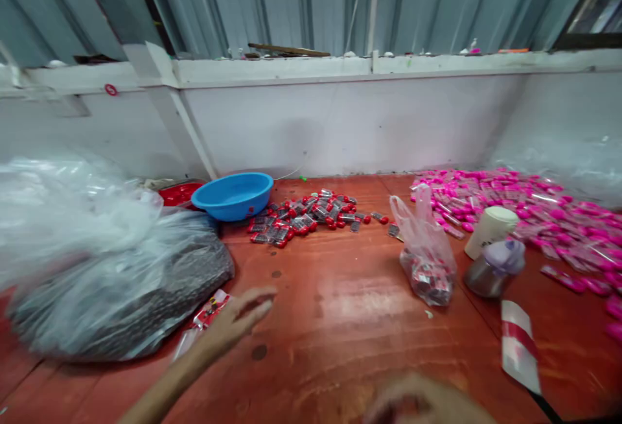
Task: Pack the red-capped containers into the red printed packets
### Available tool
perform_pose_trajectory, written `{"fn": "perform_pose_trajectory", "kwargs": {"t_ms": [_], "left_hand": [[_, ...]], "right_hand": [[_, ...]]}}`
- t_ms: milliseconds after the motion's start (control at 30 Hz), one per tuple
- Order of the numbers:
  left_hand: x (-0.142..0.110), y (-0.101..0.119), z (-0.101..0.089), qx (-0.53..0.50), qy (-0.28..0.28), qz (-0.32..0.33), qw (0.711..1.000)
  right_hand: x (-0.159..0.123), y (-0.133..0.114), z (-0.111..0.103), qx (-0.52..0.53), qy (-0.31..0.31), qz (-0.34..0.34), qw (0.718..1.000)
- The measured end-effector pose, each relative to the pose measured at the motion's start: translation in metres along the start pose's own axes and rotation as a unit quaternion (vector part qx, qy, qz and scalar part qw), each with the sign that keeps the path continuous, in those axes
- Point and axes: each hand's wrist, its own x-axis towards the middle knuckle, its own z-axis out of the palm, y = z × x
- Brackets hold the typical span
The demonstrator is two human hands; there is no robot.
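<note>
My left hand (249,310) hovers over the red-brown table with thumb and fingers apart and nothing between them. Beside it lie small red printed packets (212,309), partly behind my wrist. Close by on the left is a large clear plastic bag (160,281) full of small dark pieces. At the bottom edge my right hand (420,401) is blurred and cut off by the frame; its fingers cannot be made out well. Farther back is a pile of small clear packs with red ends and dark contents (315,211).
A blue basin (234,197) stands near the wall, in front of a red tray (179,193). To the right are a knotted clear bag (427,268) with packs inside, a pale cup (490,231), a metal cup (493,271), a white-and-red wrapper (519,343) and many pink packs (558,216).
</note>
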Motion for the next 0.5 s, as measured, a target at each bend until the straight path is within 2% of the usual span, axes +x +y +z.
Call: {"fn": "perform_pose_trajectory", "kwargs": {"t_ms": [33, 67, 133, 233, 267, 367, 500], "left_hand": [[0.024, -0.010, -0.015, 0.009, 0.035, 0.016, 0.999], [0.048, -0.021, -0.028, 0.022, 0.071, 0.018, 0.997], [0.094, -0.049, -0.048, 0.050, 0.122, 0.017, 0.991], [0.155, -0.089, -0.071, 0.098, 0.144, -0.002, 0.985], [0.174, -0.100, -0.077, 0.121, 0.146, 0.000, 0.982], [0.228, -0.121, -0.093, 0.186, 0.138, 0.023, 0.973], [0.298, -0.133, -0.104, 0.215, 0.123, 0.080, 0.966]], "right_hand": [[0.022, 0.000, -0.011, -0.005, 0.027, -0.005, 1.000], [0.049, 0.003, -0.025, -0.015, 0.096, -0.015, 0.995], [0.109, 0.014, -0.059, -0.070, 0.243, -0.038, 0.967], [0.198, 0.039, -0.123, -0.170, 0.375, -0.035, 0.911], [0.225, 0.048, -0.146, -0.210, 0.396, -0.002, 0.894], [0.293, 0.072, -0.208, -0.252, 0.403, 0.046, 0.878], [0.369, 0.095, -0.268, -0.296, 0.371, 0.102, 0.874]]}}
